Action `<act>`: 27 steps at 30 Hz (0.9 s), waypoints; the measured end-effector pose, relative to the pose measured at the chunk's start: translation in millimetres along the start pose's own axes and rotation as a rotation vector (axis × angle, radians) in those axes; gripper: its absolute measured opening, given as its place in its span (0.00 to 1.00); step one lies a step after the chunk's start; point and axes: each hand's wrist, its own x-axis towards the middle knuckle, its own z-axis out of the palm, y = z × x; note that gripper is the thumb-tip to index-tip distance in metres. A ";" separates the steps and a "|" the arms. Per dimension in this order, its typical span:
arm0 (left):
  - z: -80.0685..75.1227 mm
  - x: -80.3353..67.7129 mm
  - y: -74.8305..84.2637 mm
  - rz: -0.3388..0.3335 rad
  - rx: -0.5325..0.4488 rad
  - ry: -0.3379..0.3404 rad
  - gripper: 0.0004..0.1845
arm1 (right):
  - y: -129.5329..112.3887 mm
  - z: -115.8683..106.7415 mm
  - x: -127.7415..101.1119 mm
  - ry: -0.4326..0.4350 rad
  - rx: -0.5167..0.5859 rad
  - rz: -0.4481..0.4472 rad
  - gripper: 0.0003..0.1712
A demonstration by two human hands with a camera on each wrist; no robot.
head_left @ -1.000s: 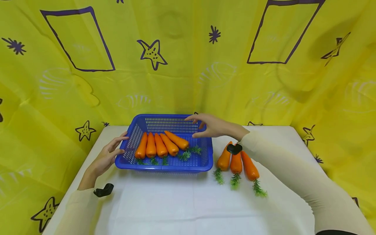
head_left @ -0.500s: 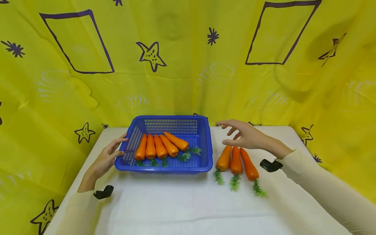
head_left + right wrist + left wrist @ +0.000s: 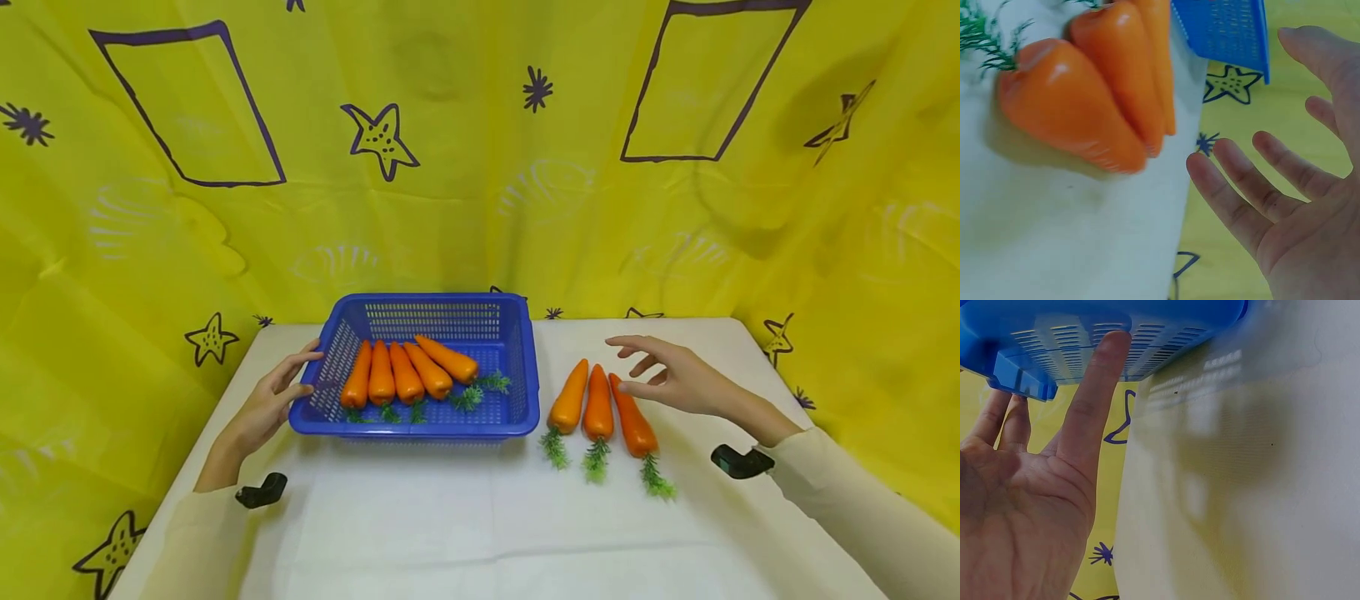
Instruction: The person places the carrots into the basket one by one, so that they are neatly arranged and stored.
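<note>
A blue plastic basket (image 3: 417, 428) holds several orange carrots (image 3: 407, 375) side by side, with green tops toward its front and right. My left hand (image 3: 262, 410) touches the basket's left side with its fingers fairly straight. In the left wrist view the index finger (image 3: 1090, 403) lies against the slotted wall (image 3: 1066, 347). To the right of the basket, three more carrots (image 3: 597, 406) lie on the table, tips pointing away. My right hand (image 3: 678, 377) hovers above and to the right of the rightmost carrot (image 3: 636, 427), fingers spread, holding nothing. The right wrist view shows its palm (image 3: 1316, 244) beside these carrots (image 3: 1069, 106).
A white cloth (image 3: 420, 533) covers the table. Yellow curtains (image 3: 450, 233) printed with starfish and fish stand close behind the table and at both sides. Each sleeve carries a small black device near the wrist, one (image 3: 261, 491) on the left and one (image 3: 741, 462) on the right.
My right hand has moved right from over the basket and lowered toward the loose carrots. The left hand stays at the basket's left side, and the carrots have not moved.
</note>
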 end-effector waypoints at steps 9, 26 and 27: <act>-0.3 -0.1 0.3 0.006 -0.022 -0.007 0.27 | 22.9 16.7 -15.0 -0.018 0.036 0.049 0.35; -0.7 -0.3 -1.2 0.008 -0.041 -0.004 0.26 | 37.2 31.8 -19.4 -0.194 0.204 0.276 0.40; -0.9 -0.3 -1.4 0.009 -0.044 -0.005 0.26 | 37.6 32.0 -19.5 -0.198 0.202 0.280 0.40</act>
